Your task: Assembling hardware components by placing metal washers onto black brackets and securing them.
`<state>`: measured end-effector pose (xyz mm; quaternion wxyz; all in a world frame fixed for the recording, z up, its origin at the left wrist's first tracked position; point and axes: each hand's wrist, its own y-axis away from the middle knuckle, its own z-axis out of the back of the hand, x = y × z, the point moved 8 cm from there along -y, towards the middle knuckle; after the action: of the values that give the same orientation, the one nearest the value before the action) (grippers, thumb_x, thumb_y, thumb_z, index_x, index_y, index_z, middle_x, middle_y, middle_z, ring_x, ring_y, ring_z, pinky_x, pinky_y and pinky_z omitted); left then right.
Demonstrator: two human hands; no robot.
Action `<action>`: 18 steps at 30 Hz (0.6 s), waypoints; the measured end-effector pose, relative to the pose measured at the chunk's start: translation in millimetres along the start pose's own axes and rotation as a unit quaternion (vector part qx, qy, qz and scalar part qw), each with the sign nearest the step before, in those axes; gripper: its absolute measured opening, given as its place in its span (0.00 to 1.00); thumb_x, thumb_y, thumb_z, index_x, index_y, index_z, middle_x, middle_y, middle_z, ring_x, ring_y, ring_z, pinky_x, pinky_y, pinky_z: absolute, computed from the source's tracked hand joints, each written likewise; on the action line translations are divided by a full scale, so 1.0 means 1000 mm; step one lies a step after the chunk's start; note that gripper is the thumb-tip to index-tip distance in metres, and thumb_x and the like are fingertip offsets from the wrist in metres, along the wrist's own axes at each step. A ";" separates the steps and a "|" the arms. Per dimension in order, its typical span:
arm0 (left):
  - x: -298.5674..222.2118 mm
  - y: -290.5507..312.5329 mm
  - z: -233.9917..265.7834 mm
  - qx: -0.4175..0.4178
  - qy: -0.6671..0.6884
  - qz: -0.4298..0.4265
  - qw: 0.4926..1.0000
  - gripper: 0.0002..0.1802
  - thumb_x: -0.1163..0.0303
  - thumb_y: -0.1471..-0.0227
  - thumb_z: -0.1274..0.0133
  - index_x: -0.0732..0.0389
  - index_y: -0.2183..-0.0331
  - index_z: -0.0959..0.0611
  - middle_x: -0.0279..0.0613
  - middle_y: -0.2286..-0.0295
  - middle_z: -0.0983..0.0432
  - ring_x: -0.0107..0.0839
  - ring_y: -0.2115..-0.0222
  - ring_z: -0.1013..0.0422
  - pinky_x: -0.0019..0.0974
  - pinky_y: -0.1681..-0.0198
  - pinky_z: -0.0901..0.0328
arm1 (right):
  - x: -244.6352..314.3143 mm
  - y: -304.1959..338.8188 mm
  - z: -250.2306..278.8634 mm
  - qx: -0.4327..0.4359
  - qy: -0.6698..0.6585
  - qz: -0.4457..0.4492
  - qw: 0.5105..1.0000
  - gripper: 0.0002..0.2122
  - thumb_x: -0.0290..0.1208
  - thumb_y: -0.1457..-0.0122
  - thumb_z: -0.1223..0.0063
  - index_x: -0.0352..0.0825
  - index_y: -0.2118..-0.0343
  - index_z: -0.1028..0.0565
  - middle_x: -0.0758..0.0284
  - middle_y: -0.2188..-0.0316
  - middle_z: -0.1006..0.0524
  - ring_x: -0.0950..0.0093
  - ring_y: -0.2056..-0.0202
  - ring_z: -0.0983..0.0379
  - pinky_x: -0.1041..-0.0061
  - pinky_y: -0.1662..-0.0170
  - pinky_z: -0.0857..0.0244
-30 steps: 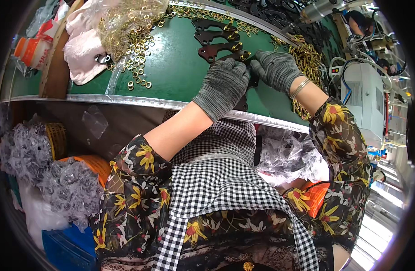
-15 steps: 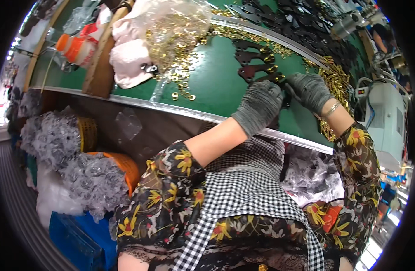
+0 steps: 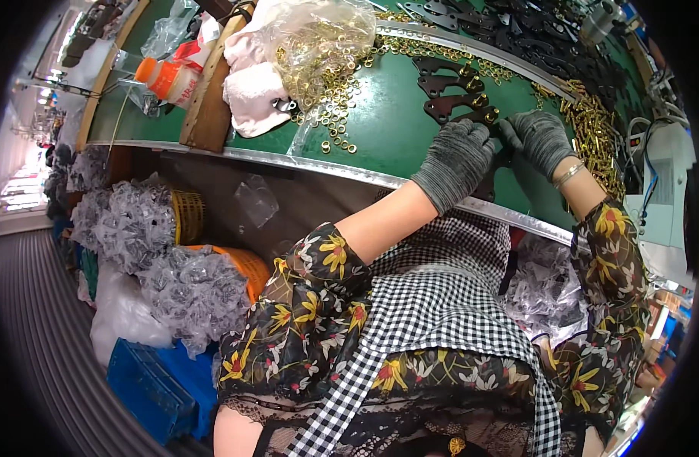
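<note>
Since half a second ago both of my gloved hands have stayed on the same dark shaped piece at the near part of the green worktable [image 3: 380, 145], and only my head has swung, so the bench now sits higher and more to the right in view. My left hand [image 3: 452, 164] lies palm down with its fingers curled over the dark flat leather-like piece [image 3: 460, 107], pressing it to the table. My right hand [image 3: 540, 137] meets it from the other side, fingers bent and pinched at the same piece; I think a small brass eyelet sits between them, but the gloves hide it.

More dark cut pieces [image 3: 517, 19] are spread along the far side. Loose brass eyelets [image 3: 334, 122] are scattered just left of my left hand, spilling from a clear plastic bag [image 3: 319, 38]. A heap of brass rivets [image 3: 593, 129] lies just beyond my right wrist. Further left are a white cloth [image 3: 250, 91], a wooden block [image 3: 209, 107] and an orange-capped bottle [image 3: 170, 76]. Below the table's metal edge [image 3: 304, 162] stand a yellow basket [image 3: 186, 217], an orange basket [image 3: 243, 266] and a blue crate [image 3: 151, 385] among crumpled clear bags [image 3: 129, 225].
</note>
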<state>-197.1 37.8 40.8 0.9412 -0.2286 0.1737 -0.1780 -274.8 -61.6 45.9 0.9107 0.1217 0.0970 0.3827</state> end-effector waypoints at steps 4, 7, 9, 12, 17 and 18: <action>0.014 0.022 0.055 -0.132 -0.033 -0.001 0.991 0.09 0.67 0.55 0.43 0.56 0.67 0.19 0.40 0.64 0.26 0.40 0.62 0.30 0.42 0.56 0.34 | -0.015 0.023 0.020 -0.099 -0.004 -0.060 0.993 0.25 0.58 0.42 0.52 0.35 0.74 0.24 0.57 0.78 0.23 0.59 0.71 0.24 0.62 0.65 0.31; 0.062 0.065 0.092 -0.080 -0.037 0.116 0.989 0.10 0.71 0.57 0.39 0.55 0.67 0.18 0.41 0.68 0.26 0.43 0.65 0.30 0.44 0.62 0.34 | -0.067 0.070 0.023 -0.144 -0.154 -0.128 0.969 0.26 0.58 0.44 0.49 0.33 0.68 0.27 0.58 0.77 0.23 0.61 0.72 0.24 0.64 0.64 0.31; 0.083 0.087 0.111 -0.048 -0.103 0.128 0.985 0.11 0.71 0.57 0.38 0.56 0.66 0.18 0.43 0.70 0.27 0.45 0.67 0.31 0.46 0.63 0.34 | -0.097 0.102 0.018 -0.172 -0.175 -0.155 0.957 0.24 0.56 0.43 0.48 0.33 0.67 0.28 0.57 0.77 0.23 0.61 0.72 0.24 0.64 0.64 0.32; 0.104 0.105 0.111 0.005 -0.118 0.129 0.985 0.10 0.71 0.56 0.38 0.57 0.67 0.18 0.45 0.70 0.28 0.46 0.67 0.31 0.46 0.63 0.35 | -0.127 0.122 0.008 -0.205 -0.211 -0.160 0.942 0.20 0.50 0.42 0.46 0.33 0.65 0.28 0.58 0.75 0.22 0.58 0.72 0.25 0.62 0.65 0.32; 0.121 0.106 0.103 0.061 -0.034 0.172 0.983 0.09 0.74 0.59 0.39 0.58 0.69 0.19 0.46 0.74 0.26 0.46 0.70 0.29 0.46 0.66 0.34 | -0.138 0.135 -0.005 -0.170 -0.156 -0.188 0.955 0.17 0.47 0.40 0.50 0.35 0.64 0.27 0.57 0.70 0.22 0.58 0.66 0.25 0.60 0.62 0.34; 0.128 0.105 0.100 0.089 -0.033 0.173 0.980 0.09 0.76 0.59 0.38 0.59 0.70 0.19 0.46 0.75 0.26 0.46 0.72 0.29 0.46 0.67 0.34 | -0.134 0.135 -0.012 -0.152 -0.151 -0.182 0.960 0.16 0.47 0.39 0.51 0.35 0.64 0.26 0.58 0.69 0.22 0.59 0.64 0.25 0.61 0.60 0.34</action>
<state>-17.1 108.3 40.9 0.9795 -0.1168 0.1628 -0.0197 -460.9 -64.8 85.7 0.9768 0.0183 -0.0800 0.1978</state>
